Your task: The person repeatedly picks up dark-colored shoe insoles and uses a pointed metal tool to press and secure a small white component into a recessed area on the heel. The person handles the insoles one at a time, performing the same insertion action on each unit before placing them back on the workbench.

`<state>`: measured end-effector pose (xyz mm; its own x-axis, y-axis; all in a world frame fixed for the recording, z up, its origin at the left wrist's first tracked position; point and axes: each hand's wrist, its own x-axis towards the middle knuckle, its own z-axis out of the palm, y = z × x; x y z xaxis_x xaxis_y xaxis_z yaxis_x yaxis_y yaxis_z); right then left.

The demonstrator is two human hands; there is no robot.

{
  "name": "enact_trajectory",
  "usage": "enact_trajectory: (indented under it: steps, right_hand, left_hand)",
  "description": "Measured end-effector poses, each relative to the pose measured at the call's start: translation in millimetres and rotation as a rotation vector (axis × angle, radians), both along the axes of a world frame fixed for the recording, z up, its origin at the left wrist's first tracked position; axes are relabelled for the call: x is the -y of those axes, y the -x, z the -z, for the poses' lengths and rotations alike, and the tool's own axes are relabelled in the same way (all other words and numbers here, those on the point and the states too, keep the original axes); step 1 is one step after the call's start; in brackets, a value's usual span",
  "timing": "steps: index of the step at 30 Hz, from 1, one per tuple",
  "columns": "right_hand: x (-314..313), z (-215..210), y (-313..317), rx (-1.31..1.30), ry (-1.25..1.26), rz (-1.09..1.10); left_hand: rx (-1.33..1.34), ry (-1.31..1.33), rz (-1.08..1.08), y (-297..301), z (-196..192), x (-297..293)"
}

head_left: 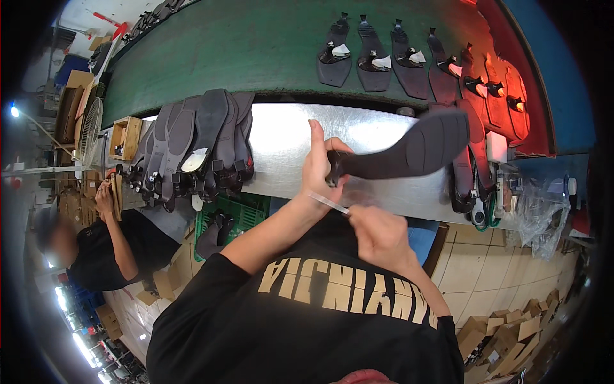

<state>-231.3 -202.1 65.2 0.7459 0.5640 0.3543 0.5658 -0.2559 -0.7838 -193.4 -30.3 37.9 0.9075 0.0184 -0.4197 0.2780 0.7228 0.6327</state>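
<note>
My left hand (322,168) grips the heel end of a dark rubber shoe sole (416,150), which sticks out to the right above the metal bench (281,147). Just below it, my right hand (377,233) holds a thin pale stick-like tool (327,202) whose tip points left toward my left wrist. What is on the tool's end is too blurred to tell.
A stack of dark soles (198,144) lies on the bench at left. More soles with heel pieces (396,57) ride on the green conveyor belt (243,51) behind. Another person in black (109,246) works at left beside a green crate (240,214). Cardboard scraps (505,339) litter the tiled floor.
</note>
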Motion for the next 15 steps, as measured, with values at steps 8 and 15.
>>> enact_trajectory:
  steps: [8, 15]
  right_hand:
    - [-4, 3, -16, -0.072, 0.034, 0.272]
    - [-12, 3, -11, -0.194, -0.020, 0.286]
  left_hand:
    - [-0.086, 0.542, 0.070, 0, 15, 1]
    - [-0.161, 0.250, -0.086, -3, -28, 18]
